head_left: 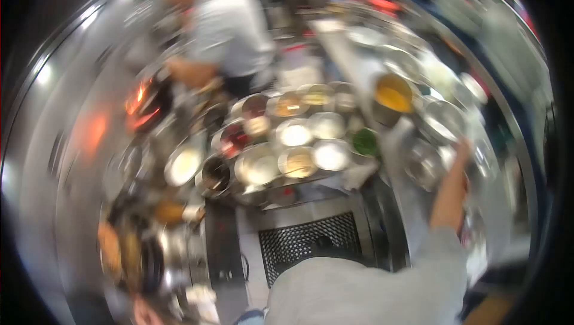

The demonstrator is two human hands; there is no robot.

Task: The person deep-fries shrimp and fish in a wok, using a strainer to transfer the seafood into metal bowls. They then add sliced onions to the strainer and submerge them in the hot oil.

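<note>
My right arm stretches out over the counter on the right. At its end my right hand (462, 150) is beside the near rim of a shiny metal bowl (443, 120); blur hides whether it grips the rim. Just left of my forearm is another round metal bowl (424, 165). Low at the left edge of the view, my left hand (145, 312) is partly cut off and smeared, near dark round pans (149, 253) on the stove side. I cannot make out what its fingers do.
Several round containers of food, including a white-filled one (330, 155) and a green-filled one (365, 142), stand ahead. A pot of orange-yellow food (393, 95) is right of them. At the back left a co-worker (230, 32) stands by a flaming pan (149, 101). A perforated black mat (308, 238) covers the floor.
</note>
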